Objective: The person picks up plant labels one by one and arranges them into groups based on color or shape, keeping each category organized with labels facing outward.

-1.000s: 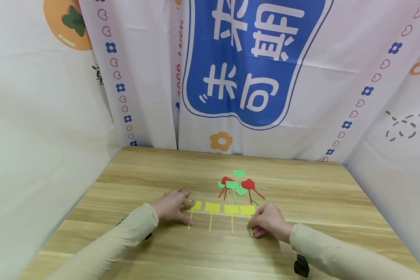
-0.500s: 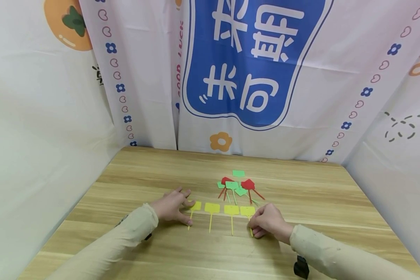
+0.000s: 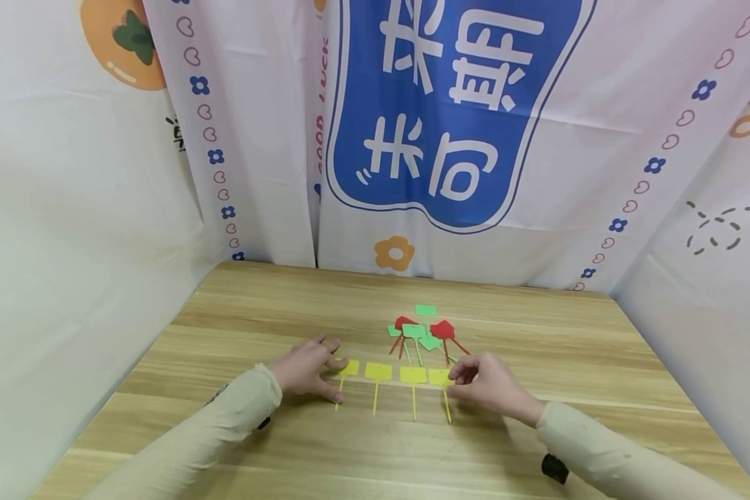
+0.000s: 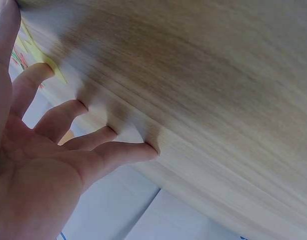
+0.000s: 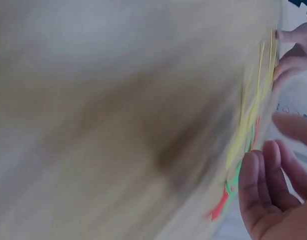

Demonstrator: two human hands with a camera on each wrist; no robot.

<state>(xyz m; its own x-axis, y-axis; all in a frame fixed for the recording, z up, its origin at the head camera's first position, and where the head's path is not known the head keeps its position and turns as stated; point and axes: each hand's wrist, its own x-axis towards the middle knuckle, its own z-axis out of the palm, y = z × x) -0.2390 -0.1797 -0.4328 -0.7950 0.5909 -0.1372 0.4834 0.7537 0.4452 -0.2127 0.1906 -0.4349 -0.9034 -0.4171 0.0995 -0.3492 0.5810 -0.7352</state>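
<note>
Several yellow plant labels lie in a row on the wooden table, heads away from me and thin stems toward me. My left hand [image 3: 305, 368] rests spread on the table, its index finger and thumb touching the leftmost yellow label [image 3: 351, 368]. In the left wrist view the left fingers stand on the wood, a fingertip on that yellow label [image 4: 47, 62]. My right hand [image 3: 492, 387] is beside the rightmost yellow label [image 3: 439, 377], thumb and fingers apart with nothing between them. Between the ends lie a second label [image 3: 378, 372] and a third [image 3: 413, 376].
Behind the row is a loose, overlapping heap of green labels [image 3: 414, 330] and red labels [image 3: 443, 329]. One green label [image 3: 426, 310] lies farthest back. Printed cloth walls [image 3: 269, 173] enclose the wooden table [image 3: 275, 298] at the back and sides.
My right hand has let go of the rightmost yellow label's stem and moved slightly up and to the right, its fingers parting. The left hand and the labels stay in place.
</note>
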